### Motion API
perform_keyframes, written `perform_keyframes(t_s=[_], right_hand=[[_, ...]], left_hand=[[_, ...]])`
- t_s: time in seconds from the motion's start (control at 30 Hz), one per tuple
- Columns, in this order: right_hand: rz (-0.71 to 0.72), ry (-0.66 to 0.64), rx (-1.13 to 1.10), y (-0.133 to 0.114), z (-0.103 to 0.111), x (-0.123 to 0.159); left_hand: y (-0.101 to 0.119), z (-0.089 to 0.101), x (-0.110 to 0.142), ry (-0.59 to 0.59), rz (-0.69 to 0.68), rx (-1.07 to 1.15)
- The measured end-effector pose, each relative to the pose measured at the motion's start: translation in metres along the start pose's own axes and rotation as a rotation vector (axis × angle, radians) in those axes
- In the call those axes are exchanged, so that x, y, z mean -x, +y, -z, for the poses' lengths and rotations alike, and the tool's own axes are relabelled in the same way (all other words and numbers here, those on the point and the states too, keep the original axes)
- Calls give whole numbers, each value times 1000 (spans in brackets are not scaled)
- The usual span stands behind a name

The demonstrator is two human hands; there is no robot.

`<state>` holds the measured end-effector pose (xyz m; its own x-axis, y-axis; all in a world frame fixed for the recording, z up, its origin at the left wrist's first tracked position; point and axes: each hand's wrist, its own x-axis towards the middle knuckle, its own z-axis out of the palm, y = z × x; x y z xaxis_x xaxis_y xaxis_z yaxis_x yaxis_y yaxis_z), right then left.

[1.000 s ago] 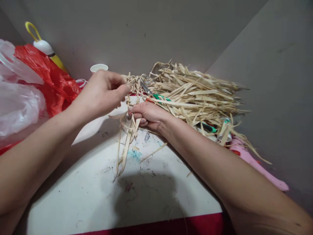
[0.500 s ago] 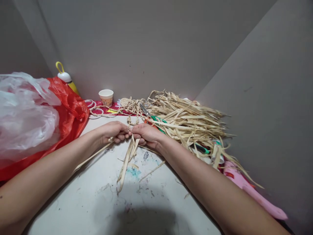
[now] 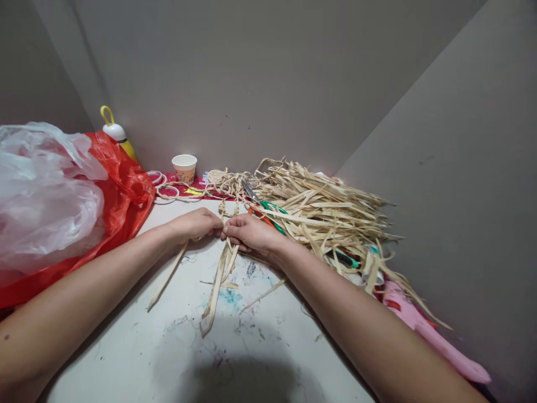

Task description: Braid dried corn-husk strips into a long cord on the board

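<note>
The white table [image 3: 138, 358] bore the straw pile [image 3: 331, 204] beyond your right wrist. Your left hand [image 3: 197, 223] and right hand [image 3: 254, 232] met at the fingertips, each pinching strips [image 3: 217, 291] whose tails hung toward you. The scissors [image 3: 272, 208] lay just past your right hand, near the knotted cord [image 3: 222, 208]. A slackened pinch could have loosened the strips; a hard tug could have split one.
</note>
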<state>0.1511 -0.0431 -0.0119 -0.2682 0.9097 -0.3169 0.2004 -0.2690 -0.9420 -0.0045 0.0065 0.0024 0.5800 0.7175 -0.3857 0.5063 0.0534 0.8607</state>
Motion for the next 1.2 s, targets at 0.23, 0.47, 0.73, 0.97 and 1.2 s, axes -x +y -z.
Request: perform_keyframes(t_s=[0.23, 0.47, 0.73, 0.97, 1.2], right_hand=[[42, 26, 179, -1, 6, 2], [20, 38, 342, -4, 12, 6], [-134, -15, 87, -9, 13, 6], [-130, 54, -67, -6, -10, 7], [-9, 290, 530, -3, -22, 11]], left_hand=[[1, -1, 3, -68, 11, 153], [2, -7, 3, 7, 5, 82], [-1, -11, 4, 79, -110, -106], [-5, -12, 0, 94, -73, 6], [-1, -11, 4, 14, -28, 274]])
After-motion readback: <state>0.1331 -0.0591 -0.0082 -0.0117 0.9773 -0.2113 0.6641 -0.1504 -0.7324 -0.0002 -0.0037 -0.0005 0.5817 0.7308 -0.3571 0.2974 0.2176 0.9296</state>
